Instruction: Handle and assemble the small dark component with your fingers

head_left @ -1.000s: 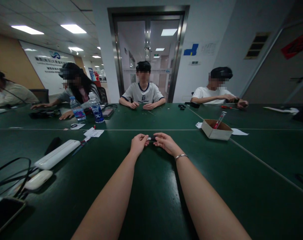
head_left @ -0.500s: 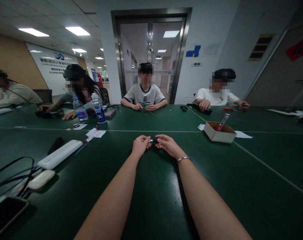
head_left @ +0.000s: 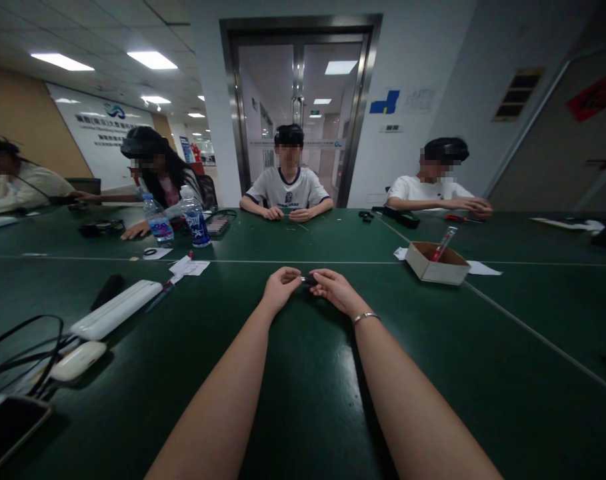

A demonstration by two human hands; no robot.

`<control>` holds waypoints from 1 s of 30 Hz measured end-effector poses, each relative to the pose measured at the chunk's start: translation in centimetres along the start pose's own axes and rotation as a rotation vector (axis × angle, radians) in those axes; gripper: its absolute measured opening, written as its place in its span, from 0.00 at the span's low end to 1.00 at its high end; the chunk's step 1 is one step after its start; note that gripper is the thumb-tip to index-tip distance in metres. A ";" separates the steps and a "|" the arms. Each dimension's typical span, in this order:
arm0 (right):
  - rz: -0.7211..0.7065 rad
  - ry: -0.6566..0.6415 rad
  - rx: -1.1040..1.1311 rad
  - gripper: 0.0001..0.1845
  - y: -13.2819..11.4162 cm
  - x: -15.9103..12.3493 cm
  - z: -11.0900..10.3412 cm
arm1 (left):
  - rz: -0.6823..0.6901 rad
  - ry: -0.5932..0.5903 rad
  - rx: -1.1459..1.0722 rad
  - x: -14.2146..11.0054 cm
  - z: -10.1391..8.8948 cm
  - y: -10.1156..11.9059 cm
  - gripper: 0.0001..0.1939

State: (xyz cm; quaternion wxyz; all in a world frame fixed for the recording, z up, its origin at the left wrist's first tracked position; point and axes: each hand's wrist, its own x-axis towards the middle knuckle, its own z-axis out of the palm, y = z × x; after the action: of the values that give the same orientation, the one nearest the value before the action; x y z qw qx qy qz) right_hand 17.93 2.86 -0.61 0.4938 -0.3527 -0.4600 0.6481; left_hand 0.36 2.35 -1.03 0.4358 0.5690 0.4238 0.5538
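Both my arms reach forward over the dark green table (head_left: 303, 400). Between my hands is a small black object with a silvery end (head_left: 309, 279); it is too small and too covered by fingers to name its kind. My left hand (head_left: 281, 288) is closed, its thumb and fingertips pinching at the silvery end. On the black end, my right hand (head_left: 337, 291) is closed in a pinch, and its wrist wears a silver bracelet (head_left: 367, 317).
An open cardboard box (head_left: 439, 267) with a red-and-clear tube stands ahead right. To the left lie a white power strip (head_left: 117, 309), a white earbud case (head_left: 79, 361), a phone (head_left: 13, 430) and black cables. Two bottles (head_left: 195, 220) stand farther off. Several people sit across.
My hands hold nearly the same place and grip, with the silvery end showing slightly differently. Across the table, the person on the right has moved a hand off a black item towards the other hand.
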 end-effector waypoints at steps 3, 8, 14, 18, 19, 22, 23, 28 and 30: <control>-0.005 -0.016 0.000 0.07 -0.1 -0.1 0.1 | 0.010 -0.017 -0.032 -0.1 -0.1 0.2 0.11; 0.001 -0.008 0.004 0.07 -0.1 -0.2 0.1 | 0.020 -0.048 -0.033 -0.2 -0.3 0.0 0.14; -0.018 0.048 -0.026 0.08 0.3 -0.1 0.2 | -0.084 -0.054 -0.061 0.0 -0.2 -0.4 0.16; -0.071 0.075 -0.043 0.09 0.6 0.1 0.4 | -0.147 -0.037 -0.083 0.1 -0.1 -0.4 0.19; -0.092 0.084 -0.050 0.10 0.7 0.2 0.6 | -0.152 -0.031 -0.090 0.1 -0.1 -0.4 0.20; -0.165 0.098 -0.085 0.12 0.7 0.4 0.9 | -0.160 -0.011 -0.108 0.3 -0.2 -0.6 0.22; -0.188 0.091 -0.099 0.13 0.7 0.5 1.0 | -0.164 -0.005 -0.109 0.4 -0.3 -0.6 0.22; -0.216 0.050 -0.163 0.15 0.6 0.6 0.9 | -0.151 -0.004 -0.115 0.5 -0.5 -0.9 0.22; -0.185 0.049 -0.191 0.15 0.7 0.7 0.6 | -0.087 -0.029 -0.109 0.3 -0.6 -0.8 0.20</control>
State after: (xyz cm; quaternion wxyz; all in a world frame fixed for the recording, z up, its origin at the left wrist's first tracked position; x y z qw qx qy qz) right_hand 17.01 3.31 -1.07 0.5269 -0.3699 -0.5379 0.5442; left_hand -0.19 2.87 -1.74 0.4959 0.5334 0.4112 0.5482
